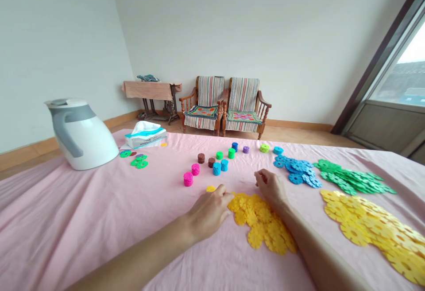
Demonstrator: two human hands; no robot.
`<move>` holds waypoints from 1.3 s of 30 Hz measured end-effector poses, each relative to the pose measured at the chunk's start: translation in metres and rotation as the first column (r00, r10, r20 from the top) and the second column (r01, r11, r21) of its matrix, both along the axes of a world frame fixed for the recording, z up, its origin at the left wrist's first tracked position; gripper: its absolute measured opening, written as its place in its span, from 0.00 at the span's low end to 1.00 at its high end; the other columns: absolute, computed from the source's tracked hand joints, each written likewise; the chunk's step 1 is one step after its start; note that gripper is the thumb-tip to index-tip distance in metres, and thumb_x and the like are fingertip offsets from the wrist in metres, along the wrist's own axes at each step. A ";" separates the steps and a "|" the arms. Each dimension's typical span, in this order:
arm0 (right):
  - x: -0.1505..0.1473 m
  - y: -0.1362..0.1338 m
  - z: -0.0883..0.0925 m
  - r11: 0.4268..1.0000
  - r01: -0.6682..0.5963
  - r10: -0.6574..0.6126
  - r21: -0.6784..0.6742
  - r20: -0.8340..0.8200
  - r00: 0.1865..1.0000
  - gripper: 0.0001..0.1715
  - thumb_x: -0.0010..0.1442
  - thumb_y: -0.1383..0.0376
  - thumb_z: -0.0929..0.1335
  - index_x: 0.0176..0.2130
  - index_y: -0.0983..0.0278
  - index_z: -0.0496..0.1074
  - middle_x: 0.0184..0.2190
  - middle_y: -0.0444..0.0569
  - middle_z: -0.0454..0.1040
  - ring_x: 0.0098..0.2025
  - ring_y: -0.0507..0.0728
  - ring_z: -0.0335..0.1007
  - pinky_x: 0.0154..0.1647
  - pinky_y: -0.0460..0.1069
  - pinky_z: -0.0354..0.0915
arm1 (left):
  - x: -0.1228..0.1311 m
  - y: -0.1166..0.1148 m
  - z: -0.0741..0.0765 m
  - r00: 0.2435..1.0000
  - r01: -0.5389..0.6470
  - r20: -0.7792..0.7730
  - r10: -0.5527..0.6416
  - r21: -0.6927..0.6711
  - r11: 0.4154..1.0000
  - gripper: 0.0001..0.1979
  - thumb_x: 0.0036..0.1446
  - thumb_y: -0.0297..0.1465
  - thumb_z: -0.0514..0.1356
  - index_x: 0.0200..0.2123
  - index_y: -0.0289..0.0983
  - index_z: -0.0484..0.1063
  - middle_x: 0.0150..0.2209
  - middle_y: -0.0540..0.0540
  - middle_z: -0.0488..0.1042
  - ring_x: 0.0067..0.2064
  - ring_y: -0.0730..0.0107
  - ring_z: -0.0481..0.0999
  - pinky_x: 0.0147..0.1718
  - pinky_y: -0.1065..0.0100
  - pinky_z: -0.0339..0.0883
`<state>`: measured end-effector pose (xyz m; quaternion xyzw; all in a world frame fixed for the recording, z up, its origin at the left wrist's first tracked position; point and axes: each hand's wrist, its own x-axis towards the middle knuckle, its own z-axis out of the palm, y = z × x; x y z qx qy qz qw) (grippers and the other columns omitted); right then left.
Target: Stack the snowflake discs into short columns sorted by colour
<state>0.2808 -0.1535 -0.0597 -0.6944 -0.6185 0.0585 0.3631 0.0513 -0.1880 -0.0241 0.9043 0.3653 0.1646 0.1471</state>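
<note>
Beside the left edge of a loose pile of yellow snowflake discs (260, 220), my left hand (210, 211) has its fingers drawn together, and its fingertips meet the pile. What they hold, if anything, is hidden. A yellow disc (210, 188) shows just beyond that hand. My right hand (270, 187) is over the far right side of the pile with fingers curled in. I cannot make out anything between them. Past my hands stand short disc stacks: pink (188, 179), brown (201, 157), light blue (217, 168), green (231, 153), dark blue (234, 146) and purple (245, 149).
Rows of blue discs (297, 171), green discs (352, 177) and yellow discs (375, 224) lie at the right. On the left are a white jug (89, 142), a tissue box (146, 138) and several loose discs (139, 161). Pink cloth (149, 211) covers the table.
</note>
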 end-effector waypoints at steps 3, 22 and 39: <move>0.002 0.000 -0.004 1.000 -0.017 0.017 0.002 0.028 0.999 0.18 0.58 0.59 0.58 0.23 0.63 0.67 0.19 0.46 0.71 0.22 0.52 0.66 0.24 0.44 0.52 | 0.008 0.007 0.002 0.998 -0.005 -0.062 0.004 -0.010 1.000 0.11 0.51 0.27 0.60 0.40 0.40 0.70 0.40 0.46 0.68 0.37 0.65 0.73 0.37 0.67 0.66; 0.004 0.004 -0.011 1.000 -0.024 0.025 -0.007 0.074 0.997 0.13 0.57 0.62 0.59 0.27 0.62 0.69 0.21 0.44 0.71 0.23 0.51 0.64 0.25 0.45 0.51 | -0.032 0.044 0.035 0.986 -0.104 0.141 0.093 0.075 0.992 0.12 0.50 0.26 0.58 0.40 0.39 0.73 0.41 0.47 0.72 0.43 0.66 0.71 0.44 0.68 0.62; 0.004 0.004 -0.012 0.999 -0.036 0.038 -0.015 0.102 0.994 0.12 0.56 0.62 0.59 0.26 0.62 0.67 0.21 0.44 0.71 0.24 0.51 0.64 0.25 0.44 0.50 | -0.033 0.051 0.013 0.996 -0.034 -0.082 0.036 0.024 0.999 0.08 0.48 0.26 0.58 0.34 0.38 0.73 0.35 0.50 0.76 0.37 0.66 0.73 0.39 0.69 0.62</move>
